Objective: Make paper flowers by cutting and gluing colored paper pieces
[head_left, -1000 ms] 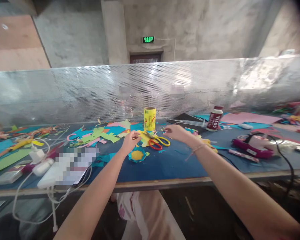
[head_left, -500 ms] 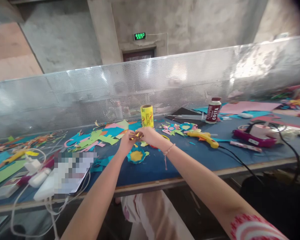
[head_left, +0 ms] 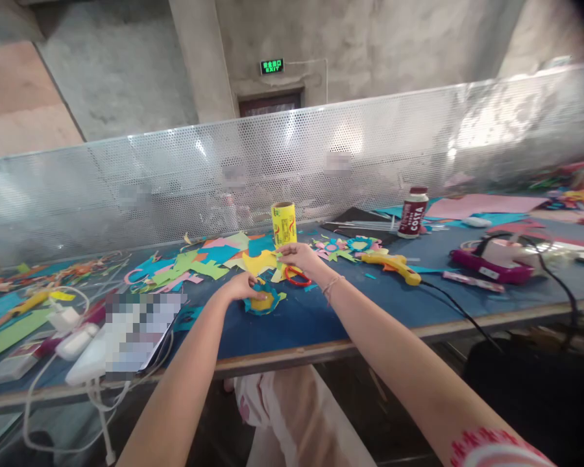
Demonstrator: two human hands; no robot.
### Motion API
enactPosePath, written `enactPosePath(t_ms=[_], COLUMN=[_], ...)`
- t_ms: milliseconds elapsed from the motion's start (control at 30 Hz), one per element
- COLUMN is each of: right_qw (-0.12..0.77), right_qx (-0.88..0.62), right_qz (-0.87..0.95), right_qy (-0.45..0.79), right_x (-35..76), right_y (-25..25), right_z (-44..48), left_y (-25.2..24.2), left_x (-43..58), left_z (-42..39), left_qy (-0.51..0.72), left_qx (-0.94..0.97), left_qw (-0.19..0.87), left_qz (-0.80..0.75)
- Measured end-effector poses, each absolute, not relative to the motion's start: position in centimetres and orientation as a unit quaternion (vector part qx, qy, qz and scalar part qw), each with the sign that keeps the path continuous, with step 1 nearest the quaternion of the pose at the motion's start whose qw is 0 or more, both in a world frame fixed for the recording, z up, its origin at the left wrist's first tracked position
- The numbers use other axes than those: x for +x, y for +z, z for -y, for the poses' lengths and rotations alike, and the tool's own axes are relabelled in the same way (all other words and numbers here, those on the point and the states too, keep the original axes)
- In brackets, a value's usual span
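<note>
My left hand [head_left: 241, 287] has its fingers closed on the left edge of a paper flower [head_left: 265, 305] with a blue frilled rim and yellow centre, near the table's front. To its right and further back, my right hand [head_left: 302, 258] pinches a piece of yellow paper [head_left: 259, 263] at its right end. Red-and-yellow scissors handles [head_left: 298, 277] lie under the right hand; the blades cannot be made out. Just behind stands an upright yellow cardboard tube [head_left: 285, 224].
Colourful paper scraps [head_left: 194, 263] spread along the back left. A yellow glue gun [head_left: 394, 267] with a black cord, a bottle [head_left: 413, 214] and a purple power strip [head_left: 491, 267] are on the right. White cables hang over the table's front edge at left.
My hands were together in front of the tube and have parted. The left came down to the paper flower; the right moved slightly right, with the yellow paper now in plain sight.
</note>
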State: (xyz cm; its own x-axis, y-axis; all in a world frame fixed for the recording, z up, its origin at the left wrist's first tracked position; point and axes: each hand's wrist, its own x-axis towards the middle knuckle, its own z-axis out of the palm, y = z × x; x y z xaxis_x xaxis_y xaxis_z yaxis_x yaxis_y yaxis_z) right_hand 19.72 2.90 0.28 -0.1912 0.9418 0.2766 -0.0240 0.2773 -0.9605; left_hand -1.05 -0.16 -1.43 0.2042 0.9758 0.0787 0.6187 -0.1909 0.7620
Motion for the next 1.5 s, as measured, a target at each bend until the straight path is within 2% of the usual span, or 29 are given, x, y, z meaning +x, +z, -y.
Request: enactPosePath(t_ms=[133,300,533,667,1033,1500], right_qw=[0.528,0.551,0.573,0.578,0.534,0.526], right_qx=[-0.347,-0.348,-0.346,-0.351,-0.382,-0.399], right_qz=[0.57,0.538,0.522,0.549,0.551,0.57], right_qy=[0.525,0.535,0.528,0.491,0.515,0.49], right_x=[19.4,19.4,19.5,19.3,18.1,17.6], right_y=[-0.3,-0.3,0.5,0.6,0.1,-0.6], right_z=[-3.0,-3.1,-2.6,-2.5,-1.8,-2.2], left_y=[-1.8,-1.4,-0.1,0.4,0.3,-0.4], left_x=[-1.2,-0.9,-0.5,-0.4,0.2,0.1], left_z=[0.0,-0.1,0.6,0.9,0.9,0.2], left_qy=[0.307,0.315,0.449,0.483,0.494,0.508], left_qx=[0.7,0.711,0.696,0.682,0.676,0.659], left_qw=[0.315,0.3,0.279,0.296,0.317,0.319], left_qz=[-0.562,-0.553,-0.485,-0.462,-0.446,-0.454])
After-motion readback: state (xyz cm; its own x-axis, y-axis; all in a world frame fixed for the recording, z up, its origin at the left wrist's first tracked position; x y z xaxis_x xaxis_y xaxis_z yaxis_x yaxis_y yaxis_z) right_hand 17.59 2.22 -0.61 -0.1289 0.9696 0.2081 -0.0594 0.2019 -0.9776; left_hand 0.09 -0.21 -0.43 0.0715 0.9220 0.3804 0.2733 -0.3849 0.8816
